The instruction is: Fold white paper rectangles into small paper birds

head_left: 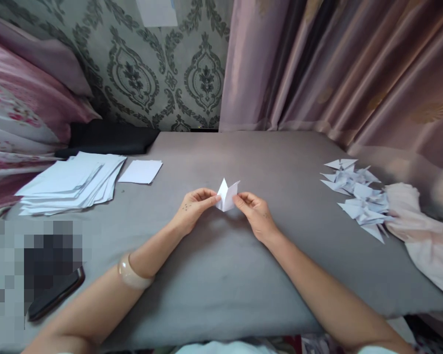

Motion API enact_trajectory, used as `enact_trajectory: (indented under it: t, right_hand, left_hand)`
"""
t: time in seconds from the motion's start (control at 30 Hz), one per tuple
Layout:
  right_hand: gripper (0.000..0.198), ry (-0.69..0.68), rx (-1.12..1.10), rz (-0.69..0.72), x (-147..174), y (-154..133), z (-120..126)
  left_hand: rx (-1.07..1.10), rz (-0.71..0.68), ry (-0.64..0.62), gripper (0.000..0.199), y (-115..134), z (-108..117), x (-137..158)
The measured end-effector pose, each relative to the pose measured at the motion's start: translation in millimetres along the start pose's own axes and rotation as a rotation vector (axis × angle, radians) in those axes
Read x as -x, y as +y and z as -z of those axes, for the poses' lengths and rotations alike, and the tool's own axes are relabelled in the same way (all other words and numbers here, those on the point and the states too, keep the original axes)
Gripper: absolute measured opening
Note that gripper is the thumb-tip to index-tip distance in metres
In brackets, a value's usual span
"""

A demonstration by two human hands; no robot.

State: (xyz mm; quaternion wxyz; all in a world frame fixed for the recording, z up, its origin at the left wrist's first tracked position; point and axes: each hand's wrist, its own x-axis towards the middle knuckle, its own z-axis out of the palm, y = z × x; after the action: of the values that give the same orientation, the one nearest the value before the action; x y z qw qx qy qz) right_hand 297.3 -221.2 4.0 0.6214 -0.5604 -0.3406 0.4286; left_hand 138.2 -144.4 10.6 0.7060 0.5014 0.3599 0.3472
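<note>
A small folded piece of white paper is held up above the middle of the table, with two pointed flaps standing upward and a crease between them. My left hand pinches its left edge between thumb and fingers. On the opposite edge, my right hand grips the paper the same way. Both forearms reach in from the bottom of the view, and a pale bangle circles the left one. The fingertips behind the paper are partly hidden.
A grey cloth covers the table. Left lie a stack of white sheets, smaller square sheets, a black folded item and a dark phone-like object. Several folded paper cranes are heaped right, beside pale fabric.
</note>
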Motion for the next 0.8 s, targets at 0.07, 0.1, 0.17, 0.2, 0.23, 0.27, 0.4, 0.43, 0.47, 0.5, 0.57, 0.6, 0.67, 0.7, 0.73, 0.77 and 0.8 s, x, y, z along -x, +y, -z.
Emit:
enact_trajectory:
  t: [0.07,0.1,0.17,0.2,0.23,0.27,0.4,0.43,0.47,0.5,0.57,0.6,0.67,0.7,0.73,0.77,0.8]
  right_hand:
    - [0.033,0.037,-0.01,0.012,-2.4,-0.9,-1.0]
    - [0.034,0.051,-0.008,0.013,-3.7,-1.6,-1.2]
    - [0.034,0.066,0.007,0.009,-6.0,-3.3,-1.3]
    - [0.035,0.063,0.009,0.002,-6.7,-4.0,-1.4]
    - [0.035,0.058,0.002,-0.007,-7.2,-4.6,-1.6]
    - [0.036,0.053,-0.01,-0.015,-7.4,-5.1,-1.8]
    - [0.041,-0.032,-0.138,-0.079,-7.4,-6.5,-3.4]
    - [0.044,-0.058,-0.174,-0.097,-7.9,-7.3,-3.8]
    - [0.047,-0.078,-0.21,-0.115,-8.7,-8.5,-4.3]
    - [0.049,-0.088,-0.238,-0.13,-9.9,-10.0,-4.6]
    - [0.053,-0.085,-0.256,-0.142,-13.3,-13.5,-4.7]
    - [0.054,-0.079,-0.253,-0.14,-15.2,-15.0,-4.2]
    - [0.053,-0.054,-0.225,-0.112,-19.1,-16.6,-1.9]
    - [0.052,-0.035,-0.205,-0.09,-20.7,-16.4,-0.3]
    - [0.05,-0.01,-0.185,-0.066,-22.1,-15.6,1.6]
    - [0.049,0.016,-0.169,-0.044,-23.1,-14.2,3.5]
    - [0.047,0.041,-0.156,-0.025,-23.7,-12.6,5.4]
  left_hand:
    - [0.012,-0.022,0.029,0.026,1.3,-0.6,-0.2]
    - [0.021,-0.034,0.039,0.026,1.9,-1.0,-0.2]
    - [0.035,-0.057,0.046,0.026,2.8,-1.9,-0.5]
    - [0.043,-0.068,0.043,0.027,3.0,-2.3,-0.9]
    - [0.052,-0.082,0.04,0.027,3.0,-2.6,-1.3]
    - [0.062,-0.097,0.038,0.028,2.8,-2.8,-1.9]
    - [0.082,-0.167,0.036,0.03,2.1,-3.5,-4.1]
    - [0.074,-0.179,0.036,0.031,2.8,-4.2,-4.5]
    - [0.063,-0.187,0.035,0.032,4.2,-5.4,-4.8]
    - [0.052,-0.191,0.037,0.033,6.1,-7.0,-5.1]
    - [0.037,-0.194,0.044,0.033,11.5,-11.1,-5.7]
    - [0.033,-0.189,0.048,0.034,14.5,-13.1,-6.2]
    - [0.033,-0.159,0.052,0.034,19.4,-16.4,-7.9]
    - [0.033,-0.133,0.049,0.035,20.8,-17.6,-9.1]
    - [0.03,-0.103,0.045,0.036,21.2,-18.4,-10.6]
    - [0.027,-0.07,0.038,0.037,20.6,-19.1,-12.2]
    - [0.026,-0.038,0.03,0.038,19.0,-19.7,-14.0]
